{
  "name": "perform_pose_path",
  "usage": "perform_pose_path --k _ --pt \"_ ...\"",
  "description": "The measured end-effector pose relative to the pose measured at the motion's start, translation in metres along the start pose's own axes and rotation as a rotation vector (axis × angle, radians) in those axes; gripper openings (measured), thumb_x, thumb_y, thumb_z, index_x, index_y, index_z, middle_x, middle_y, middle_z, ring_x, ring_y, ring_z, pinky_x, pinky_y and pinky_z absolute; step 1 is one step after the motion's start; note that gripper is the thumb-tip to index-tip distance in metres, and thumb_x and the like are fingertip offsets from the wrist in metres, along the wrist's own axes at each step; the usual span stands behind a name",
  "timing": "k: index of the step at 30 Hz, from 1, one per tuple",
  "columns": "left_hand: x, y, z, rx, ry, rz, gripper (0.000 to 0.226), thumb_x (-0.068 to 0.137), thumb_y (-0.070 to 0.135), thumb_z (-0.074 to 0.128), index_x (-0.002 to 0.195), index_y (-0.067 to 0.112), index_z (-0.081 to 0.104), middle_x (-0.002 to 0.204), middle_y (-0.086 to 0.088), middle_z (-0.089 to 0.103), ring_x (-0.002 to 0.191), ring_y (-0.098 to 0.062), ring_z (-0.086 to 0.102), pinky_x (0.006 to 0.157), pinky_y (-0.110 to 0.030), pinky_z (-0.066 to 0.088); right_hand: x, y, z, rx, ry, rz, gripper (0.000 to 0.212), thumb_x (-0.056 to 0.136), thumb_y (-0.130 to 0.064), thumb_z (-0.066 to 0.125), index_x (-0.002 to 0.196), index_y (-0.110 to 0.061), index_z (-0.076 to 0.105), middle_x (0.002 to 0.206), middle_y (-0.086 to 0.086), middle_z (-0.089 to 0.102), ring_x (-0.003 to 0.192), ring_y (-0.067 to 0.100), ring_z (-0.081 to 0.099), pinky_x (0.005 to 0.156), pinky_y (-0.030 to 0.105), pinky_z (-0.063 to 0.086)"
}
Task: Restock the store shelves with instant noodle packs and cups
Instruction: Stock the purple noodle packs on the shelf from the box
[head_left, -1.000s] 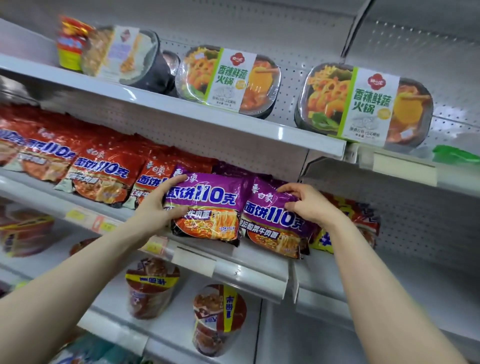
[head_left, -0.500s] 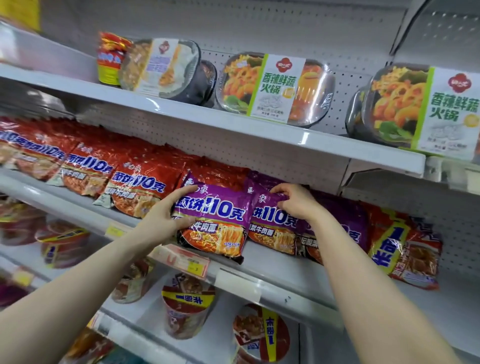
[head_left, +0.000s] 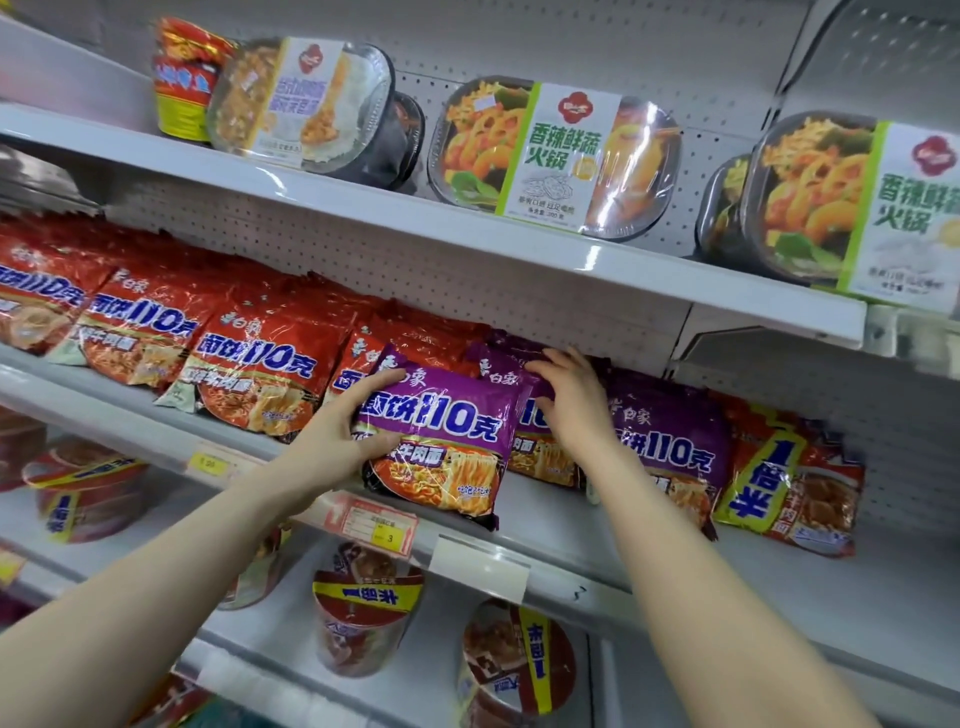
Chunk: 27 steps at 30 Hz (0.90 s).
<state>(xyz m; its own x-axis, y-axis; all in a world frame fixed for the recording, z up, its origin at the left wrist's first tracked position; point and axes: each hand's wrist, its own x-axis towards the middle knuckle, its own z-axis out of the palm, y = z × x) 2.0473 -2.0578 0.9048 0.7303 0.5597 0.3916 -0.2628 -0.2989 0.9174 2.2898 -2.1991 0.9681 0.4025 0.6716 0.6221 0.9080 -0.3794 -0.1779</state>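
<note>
your left hand (head_left: 337, 441) grips the left edge of the front purple pack (head_left: 441, 431), forefinger curled over its top corner and thumb pressed on its face. your right hand (head_left: 571, 400) holds the top edge of the second purple pack (head_left: 537, 454), fingers bent over the top and thumb tucked on the front. the front purple pack leans back, its lower edge on the middle shelf (head_left: 550, 525) near the front lip, and it overlaps the left side of the second purple pack. just right of your right wrist a third purple pack (head_left: 670, 441) leans the same way, and beside that stands a yellow-banded pack (head_left: 789, 483). to the left of your left hand a row of red packs (head_left: 254, 374) runs along the same shelf, the nearest one partly behind the front purple pack. a price tag (head_left: 371, 522) is fixed to the shelf lip under your left wrist. below, noodle cups (head_left: 363, 608) lie on their sides on the lower shelf (head_left: 270, 639). above, hot pot trays (head_left: 556, 156) stand tilted on the top shelf (head_left: 467, 228)
</note>
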Motion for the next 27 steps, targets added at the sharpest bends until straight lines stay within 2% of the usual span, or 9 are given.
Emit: perform_pose_path --k 2,5,8,11,14,18,22,25,27 --pt "0.001 0.000 0.005 0.005 -0.013 0.010 0.062 0.090 0.001 0.064 0.130 0.048 0.051 0.130 0.000 0.055 0.105 -0.018 0.066 0.079 -0.031 0.059 -0.011 0.002 0.000 0.070 0.057 -0.009 0.058 0.090 0.010 0.057 0.140 -0.019 0.055 0.156 0.002 0.037 0.150 0.019 0.016 0.116 0.024 0.004" --pt "0.003 0.002 0.017 -0.002 -0.036 0.024 0.064 0.090 -0.001 0.063 0.130 0.047 0.051 0.131 0.003 0.054 0.106 -0.016 0.065 0.080 -0.029 0.058 -0.029 0.006 -0.007 0.194 0.123 0.022 0.057 0.092 0.014 0.048 0.138 -0.016 0.056 0.154 0.002 0.040 0.149 0.017 0.020 0.117 0.024 0.007" --pt "0.009 0.001 0.033 0.044 -0.057 0.053 0.066 0.090 0.000 0.064 0.134 0.046 0.049 0.137 0.004 0.052 0.111 -0.015 0.062 0.091 -0.033 0.056 -0.046 0.011 -0.015 0.251 0.124 0.057 0.050 0.097 0.009 0.042 0.139 -0.016 0.056 0.153 0.000 0.042 0.149 0.015 0.021 0.119 0.024 0.010" --pt "0.016 -0.002 0.050 0.180 -0.068 0.117 0.067 0.089 0.005 0.067 0.138 0.045 0.045 0.145 0.011 0.046 0.128 -0.015 0.050 0.109 -0.045 0.043 -0.054 0.015 -0.024 0.408 0.076 0.157 0.047 0.103 -0.001 0.039 0.142 -0.022 0.053 0.156 -0.004 0.037 0.150 0.011 0.018 0.124 0.036 0.016" --pt "0.022 -0.002 0.070 0.250 -0.068 0.156 0.068 0.089 0.006 0.067 0.142 0.040 0.042 0.145 0.018 0.041 0.134 -0.010 0.042 0.114 -0.043 0.036 -0.060 0.020 -0.035 0.541 0.059 0.254 0.043 0.104 -0.018 0.044 0.144 -0.035 0.047 0.161 -0.002 0.028 0.149 0.016 0.023 0.122 0.043 0.023" --pt "0.031 -0.004 0.090 0.319 -0.031 0.193 0.068 0.089 0.008 0.067 0.144 0.038 0.040 0.143 0.017 0.043 0.132 -0.014 0.045 0.111 -0.045 0.039 -0.074 0.024 -0.034 0.309 0.051 0.159 0.055 0.098 -0.020 0.059 0.149 -0.029 0.042 0.161 -0.003 0.028 0.151 0.014 0.016 0.123 0.038 0.015" --pt "0.041 -0.009 0.109 0.536 0.058 0.259 0.071 0.087 0.009 0.069 0.145 0.036 0.039 0.141 -0.009 0.047 0.117 -0.026 0.054 0.104 -0.045 0.046 -0.087 0.026 -0.022 0.152 -0.008 0.131 0.067 0.094 -0.026 0.066 0.153 -0.028 0.034 0.164 -0.002 0.016 0.152 0.015 0.004 0.117 0.032 0.004" --pt "0.047 -0.013 0.114 0.818 0.122 0.300 0.073 0.086 0.010 0.071 0.149 0.024 0.038 0.154 -0.020 0.030 0.141 -0.038 0.030 0.116 -0.049 0.030 -0.091 0.024 -0.016 0.084 -0.096 0.143 0.080 0.091 -0.027 0.069 0.156 -0.034 0.022 0.166 -0.003 0.003 0.152 0.016 -0.002 0.117 0.032 0.002" --pt "0.047 -0.016 0.114 0.968 0.109 0.356 0.073 0.085 0.014 0.073 0.149 0.019 0.038 0.158 -0.021 0.022 0.146 -0.040 0.019 0.118 -0.053 0.024 -0.091 0.022 -0.014 0.028 -0.094 0.126 0.083 0.090 -0.027 0.070 0.156 -0.034 0.020 0.166 -0.004 -0.001 0.152 0.016 -0.003 0.119 0.033 0.004"
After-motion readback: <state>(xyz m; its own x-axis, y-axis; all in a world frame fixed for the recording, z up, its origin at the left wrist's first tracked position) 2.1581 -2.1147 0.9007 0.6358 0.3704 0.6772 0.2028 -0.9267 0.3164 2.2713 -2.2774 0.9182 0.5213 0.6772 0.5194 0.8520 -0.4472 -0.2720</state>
